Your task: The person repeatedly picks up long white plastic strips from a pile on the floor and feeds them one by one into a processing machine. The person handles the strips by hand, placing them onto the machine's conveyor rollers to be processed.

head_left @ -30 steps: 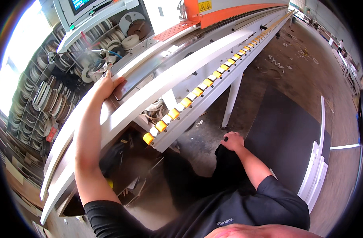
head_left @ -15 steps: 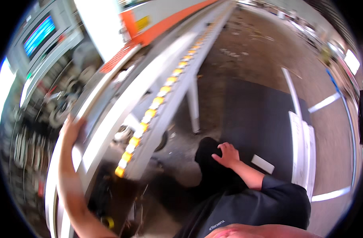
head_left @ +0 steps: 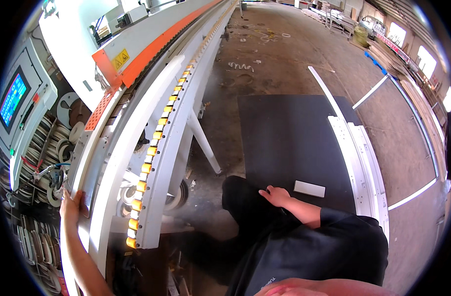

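Observation:
My left hand [head_left: 70,206] is at the near end of a long machine, with its thumb on one side of a pale guide rail [head_left: 90,148] and its fingers on the other. My right hand [head_left: 276,196] lies on my dark-clothed thigh, fingers loosely bent and holding nothing. Beside the rail runs a long white strip [head_left: 121,165]. To its right, a sloping grey beam carries a row of yellow and white rollers [head_left: 145,168]. A small white block [head_left: 309,189] lies on a dark sheet [head_left: 289,143] to the right of my right hand.
A control panel with a lit screen [head_left: 14,98] stands at the left, above racks of coiled edging [head_left: 38,241]. An orange and white machine housing [head_left: 136,64] extends away. White strips [head_left: 361,163] are stacked on the right. A grey support leg [head_left: 204,143] reaches the floor.
My view has turned, so the machine sits further left and more sharply in the picture. Both hands stay at the rail and the thigh; my right fingers are less spread.

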`<state>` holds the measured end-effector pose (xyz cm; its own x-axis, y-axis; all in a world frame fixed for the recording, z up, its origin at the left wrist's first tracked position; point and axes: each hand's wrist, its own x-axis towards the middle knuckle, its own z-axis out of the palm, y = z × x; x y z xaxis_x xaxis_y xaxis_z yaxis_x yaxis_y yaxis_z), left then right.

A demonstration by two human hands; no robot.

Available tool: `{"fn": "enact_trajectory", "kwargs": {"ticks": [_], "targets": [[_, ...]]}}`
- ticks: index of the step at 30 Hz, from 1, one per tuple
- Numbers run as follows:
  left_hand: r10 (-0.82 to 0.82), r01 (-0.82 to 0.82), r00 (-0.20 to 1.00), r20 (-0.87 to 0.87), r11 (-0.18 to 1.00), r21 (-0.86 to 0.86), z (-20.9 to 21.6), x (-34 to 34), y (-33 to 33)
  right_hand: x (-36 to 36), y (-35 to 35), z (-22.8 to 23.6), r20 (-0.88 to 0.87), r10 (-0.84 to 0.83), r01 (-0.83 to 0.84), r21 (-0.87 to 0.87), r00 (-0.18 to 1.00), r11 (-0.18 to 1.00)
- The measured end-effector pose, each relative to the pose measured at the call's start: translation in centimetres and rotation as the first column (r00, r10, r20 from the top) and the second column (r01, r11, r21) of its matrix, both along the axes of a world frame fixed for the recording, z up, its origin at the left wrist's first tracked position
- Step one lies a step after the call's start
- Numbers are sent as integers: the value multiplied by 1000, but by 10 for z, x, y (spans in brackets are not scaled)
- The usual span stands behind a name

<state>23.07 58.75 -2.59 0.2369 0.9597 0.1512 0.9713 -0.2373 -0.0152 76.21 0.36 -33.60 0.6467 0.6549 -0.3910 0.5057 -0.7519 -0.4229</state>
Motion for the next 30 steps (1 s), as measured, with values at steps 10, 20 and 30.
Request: {"fn": "enact_trajectory", "kwargs": {"ticks": [10, 20, 30], "targets": [[4, -4, 999, -35, 1000, 11, 0, 2, -3, 47, -20, -13, -342, 221, -85, 371, 913, 925], [-40, 40, 999, -12, 999, 9, -4, 6, -3, 44, -14, -36, 5, 367, -359, 219, 930, 907], [-25, 21, 996, 86, 999, 44, 18, 32, -47, -8, 28, 35, -213, 239, -82, 559, 947, 825]]}}
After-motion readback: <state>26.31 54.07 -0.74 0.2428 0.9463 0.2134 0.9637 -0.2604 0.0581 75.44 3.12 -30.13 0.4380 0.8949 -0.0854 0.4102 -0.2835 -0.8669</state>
